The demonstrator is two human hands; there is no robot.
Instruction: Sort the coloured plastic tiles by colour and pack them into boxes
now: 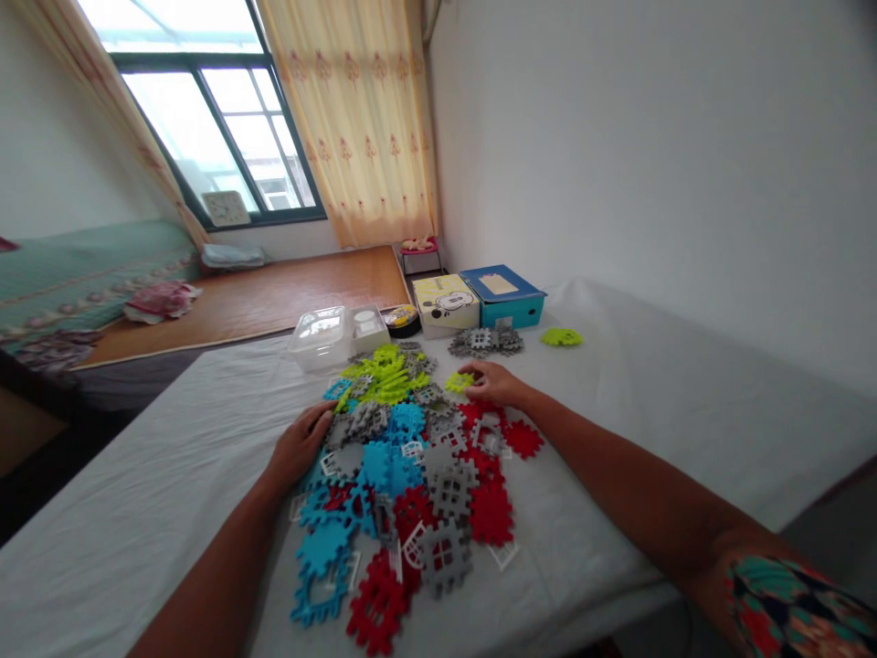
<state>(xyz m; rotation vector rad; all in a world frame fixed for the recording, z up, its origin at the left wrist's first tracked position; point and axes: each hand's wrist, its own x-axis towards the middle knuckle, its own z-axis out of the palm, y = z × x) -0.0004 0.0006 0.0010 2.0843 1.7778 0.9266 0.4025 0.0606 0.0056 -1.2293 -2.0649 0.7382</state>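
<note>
A heap of flat, notched interlocking building pieces lies on the cloth in front of me. My right hand (494,384), at the far right side of the heap, pinches a lime-green interlocking piece (459,382) between thumb and fingers. Resting against the heap's left edge, my left hand (301,442) has its fingers stretched out beside grey pieces (366,420); no held piece shows there. More lime-green pieces (385,375) are piled at the back. Blue pieces (392,466) fill the middle and left, red pieces (491,512) the right and front, with grey window pieces (445,556) among them.
Behind the heap stand a clear plastic box (319,336), a round black tin (402,320), a yellow-and-white carton (447,306) and a blue box (503,297). Sorted grey pieces (485,341) and a lime-green stack (562,337) lie apart on the white cloth (637,402). A wall borders the right.
</note>
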